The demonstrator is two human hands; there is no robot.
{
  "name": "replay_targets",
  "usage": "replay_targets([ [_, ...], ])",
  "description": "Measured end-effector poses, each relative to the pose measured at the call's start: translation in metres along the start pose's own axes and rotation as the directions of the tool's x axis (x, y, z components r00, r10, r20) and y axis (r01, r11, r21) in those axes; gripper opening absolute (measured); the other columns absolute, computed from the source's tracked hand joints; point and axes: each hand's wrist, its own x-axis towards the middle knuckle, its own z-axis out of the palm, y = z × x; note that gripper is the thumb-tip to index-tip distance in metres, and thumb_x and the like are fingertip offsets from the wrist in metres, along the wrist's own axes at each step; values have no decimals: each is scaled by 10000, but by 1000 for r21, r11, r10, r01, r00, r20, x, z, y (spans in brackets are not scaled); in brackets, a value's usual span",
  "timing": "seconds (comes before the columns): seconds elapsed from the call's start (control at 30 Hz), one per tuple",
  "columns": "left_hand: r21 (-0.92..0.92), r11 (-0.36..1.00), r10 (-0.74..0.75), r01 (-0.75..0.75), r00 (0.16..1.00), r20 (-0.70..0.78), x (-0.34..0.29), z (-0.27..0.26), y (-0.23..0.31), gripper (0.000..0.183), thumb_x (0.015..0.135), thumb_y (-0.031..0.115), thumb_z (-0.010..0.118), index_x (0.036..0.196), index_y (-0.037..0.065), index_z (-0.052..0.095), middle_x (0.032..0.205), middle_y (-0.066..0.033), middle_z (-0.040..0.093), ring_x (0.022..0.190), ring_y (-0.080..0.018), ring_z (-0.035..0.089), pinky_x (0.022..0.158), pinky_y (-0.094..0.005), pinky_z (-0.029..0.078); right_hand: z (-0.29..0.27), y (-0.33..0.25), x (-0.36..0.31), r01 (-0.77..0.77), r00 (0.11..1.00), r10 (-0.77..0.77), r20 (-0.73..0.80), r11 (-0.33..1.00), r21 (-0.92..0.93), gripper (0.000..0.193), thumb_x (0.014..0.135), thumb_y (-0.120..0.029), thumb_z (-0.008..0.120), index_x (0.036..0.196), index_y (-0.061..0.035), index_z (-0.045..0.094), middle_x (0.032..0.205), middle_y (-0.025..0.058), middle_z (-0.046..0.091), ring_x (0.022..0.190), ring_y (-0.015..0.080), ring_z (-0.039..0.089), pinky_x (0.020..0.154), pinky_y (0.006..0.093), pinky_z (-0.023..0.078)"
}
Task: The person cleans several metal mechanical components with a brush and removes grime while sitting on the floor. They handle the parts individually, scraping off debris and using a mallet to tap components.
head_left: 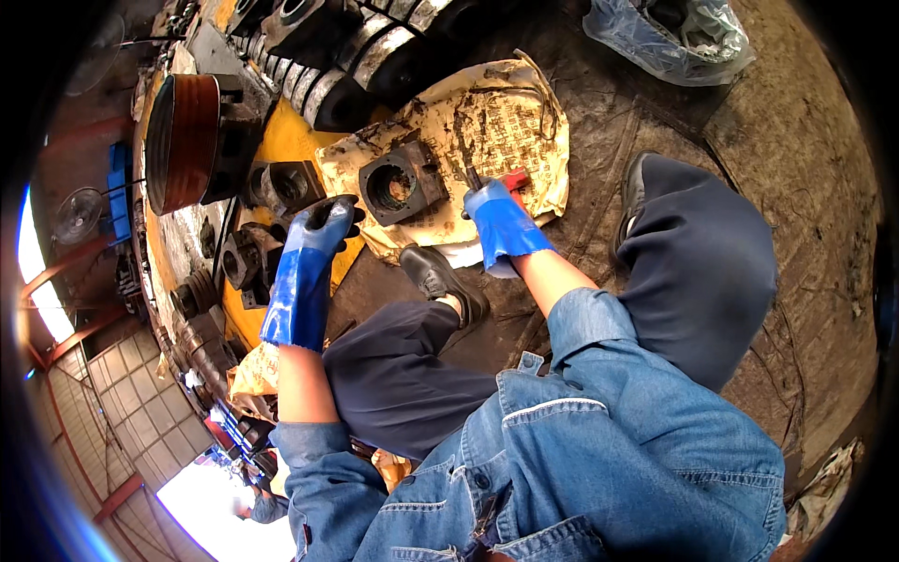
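My right hand [491, 202], in a blue rubber glove, is closed around a dark slim tool [473, 176] whose exact kind I cannot make out. It is over a stained, printed paper sack [524, 108] on the floor, with a small red object [515, 180] right beside the glove. On the sack sits a square, dark metal block [405, 183] with a round bore, brownish residue inside. To its left is my left hand [321, 229], in a matching glove with blackened fingertips. Its fingers are curved and apart, with nothing visible held, near a smaller bored metal part [288, 185].
More greasy castings [245, 258] lie on yellow sheeting at the left, beside a large reddish-brown drum-like part [183, 140]. Ribbed metal parts [328, 89] are heaped at the far side. A clear plastic bag [674, 42] stands far right. My shoes [445, 281] flank the sack.
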Motion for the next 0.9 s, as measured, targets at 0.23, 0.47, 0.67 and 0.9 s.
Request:
replay_targets([
  [0.23,-41,999,35,-35,999,-18,-9,-1,1,428,992,369,572,1281,59,632,1092,-67,735,906,-154,684,727,-279,492,-4,-4,-2,65,992,-80,99,987,149,378,868,-253,605,1177,-38,645,995,163,731,936,276,700,860,334,544],
  [0.47,-22,998,52,-52,999,17,-5,7,3,411,993,343,570,1290,64,625,1104,-72,731,913,-163,683,728,-290,492,-55,-44,-12,63,961,-1,275,974,-217,328,859,-262,637,1068,-23,718,1069,175,717,1005,306,687,890,356,536],
  [0.67,-16,999,31,-31,999,21,2,9,-3,373,987,295,576,1271,62,639,1087,-71,733,883,-157,678,712,-281,487,-45,-61,12,292,942,-155,297,816,-500,314,865,-246,630,1065,-23,725,1075,180,713,998,298,700,870,354,551],
  [0.9,-40,994,100,-103,992,-71,-4,4,-7,296,940,206,643,1113,-26,704,975,-79,739,883,-133,659,830,-272,518,-55,-47,2,94,988,-59,-139,962,258,284,822,-225,639,987,-2,699,966,246,702,932,375,691,801,430,555],
])
